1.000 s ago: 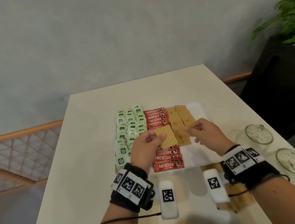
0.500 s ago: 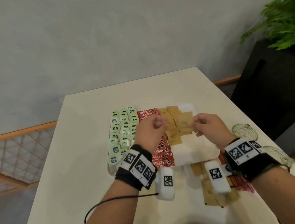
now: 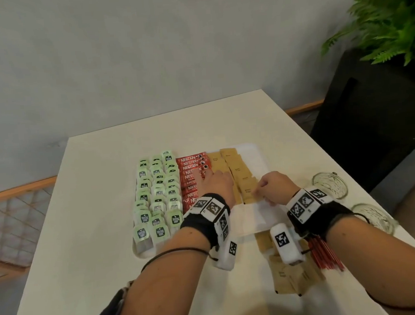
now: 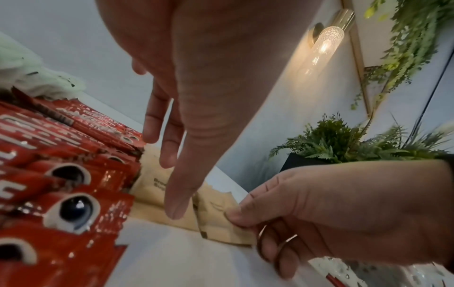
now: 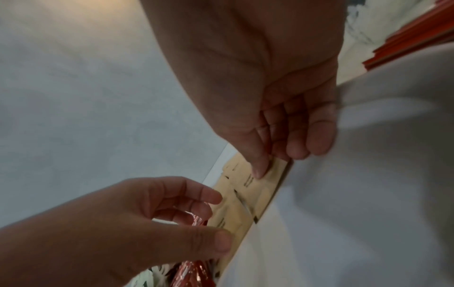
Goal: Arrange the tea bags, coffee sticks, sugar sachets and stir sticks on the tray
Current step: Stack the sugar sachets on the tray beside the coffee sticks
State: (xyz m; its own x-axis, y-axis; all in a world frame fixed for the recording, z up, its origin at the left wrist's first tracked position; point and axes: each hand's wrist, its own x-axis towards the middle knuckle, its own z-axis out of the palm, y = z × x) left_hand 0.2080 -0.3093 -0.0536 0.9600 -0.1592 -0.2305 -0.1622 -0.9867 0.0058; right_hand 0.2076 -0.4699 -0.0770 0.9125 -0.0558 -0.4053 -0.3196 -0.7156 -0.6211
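On the white tray (image 3: pixel 256 218), green tea bags (image 3: pixel 157 193) fill the left, red coffee sticks (image 3: pixel 192 168) the middle, and brown sugar sachets (image 3: pixel 237 170) lie in rows to their right. My right hand (image 3: pixel 266 186) pinches one sugar sachet (image 5: pixel 267 184) between thumb and fingers, low at the near end of the sachet rows. My left hand (image 3: pixel 214 179) hovers just left of it with fingers straight, its thumb tip touching a neighbouring sachet (image 4: pixel 152 190). Red stir sticks (image 3: pixel 326 255) lie on the table under my right wrist.
Loose sugar sachets (image 3: pixel 293 280) are heaped on the table near the tray's front right corner. Two glass vessels (image 3: pixel 330 187) (image 3: pixel 375 216) stand at the table's right edge. A black planter (image 3: pixel 372 119) with a fern stands beyond.
The sachet that my left hand held a second ago is now in my right hand. Both hands have come down onto the sachet rows, and my left fingers have straightened.
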